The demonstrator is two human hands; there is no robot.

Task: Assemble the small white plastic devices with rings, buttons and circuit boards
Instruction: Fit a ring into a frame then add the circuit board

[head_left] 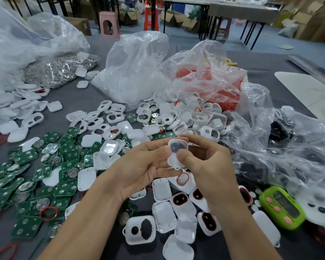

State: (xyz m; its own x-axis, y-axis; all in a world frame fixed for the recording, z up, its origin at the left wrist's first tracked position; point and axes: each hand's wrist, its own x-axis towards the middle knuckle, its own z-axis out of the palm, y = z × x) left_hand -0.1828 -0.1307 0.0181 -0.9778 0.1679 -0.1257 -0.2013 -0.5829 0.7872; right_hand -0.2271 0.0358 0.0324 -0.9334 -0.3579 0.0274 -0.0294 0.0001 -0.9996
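One small white rounded plastic shell (pixel 172 160) is pinched between our left hand (pixel 144 166) and right hand (pixel 212 166), above the bench's (pixel 79 96) near edge. We judge it light, stiff and slippery, best gripped by its rim. Green square circuit boards (pixel 26 184) crowd the left edge.

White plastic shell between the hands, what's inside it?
A dark round button shows inside the small white plastic shell. The thumb of the right hand covers its lower part, hiding the rest.
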